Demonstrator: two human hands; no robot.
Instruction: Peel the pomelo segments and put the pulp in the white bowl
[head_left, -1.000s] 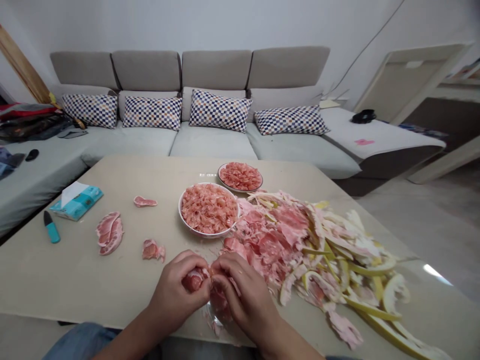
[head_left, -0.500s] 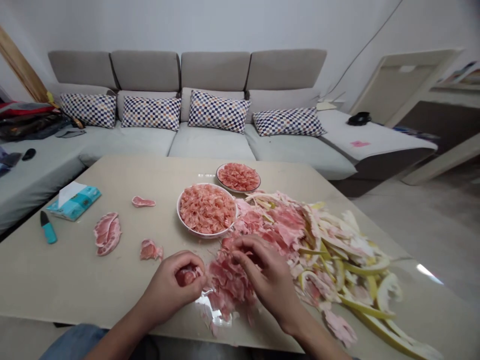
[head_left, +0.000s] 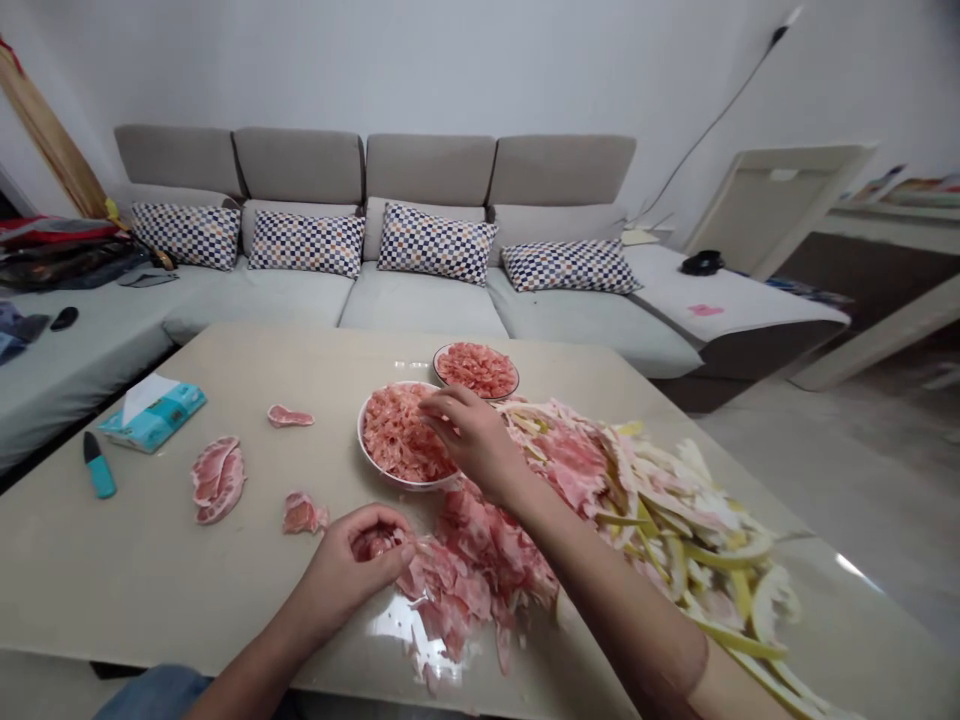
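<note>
My left hand (head_left: 337, 575) is curled around a piece of pink pomelo segment (head_left: 379, 545) at the table's near side, with most of the piece hidden by the fingers. Over the right part of a white bowl (head_left: 362, 440) full of pink pomelo pulp (head_left: 401, 435), my right hand (head_left: 480, 440) is bent with its fingertips together. Whatever it may hold there is hidden. Torn pink membranes (head_left: 454, 595) lie in a heap below and beside both hands. Left of the bowl rest a larger pomelo segment (head_left: 218, 480), a small chunk (head_left: 302, 513) and a thin piece (head_left: 290, 416).
Behind the bowl stands a dark-rimmed plate (head_left: 491, 396) of pulp. Yellow-green peel strips (head_left: 735, 555) spread over the table's right side. At the left are a tissue pack (head_left: 161, 415) and a teal-handled knife (head_left: 100, 473). A sofa (head_left: 420, 300) lines the far side.
My right hand has moved from the membrane heap up and forward to the bowl of pulp. My left hand stays around its pomelo piece. The view has tilted up slightly.
</note>
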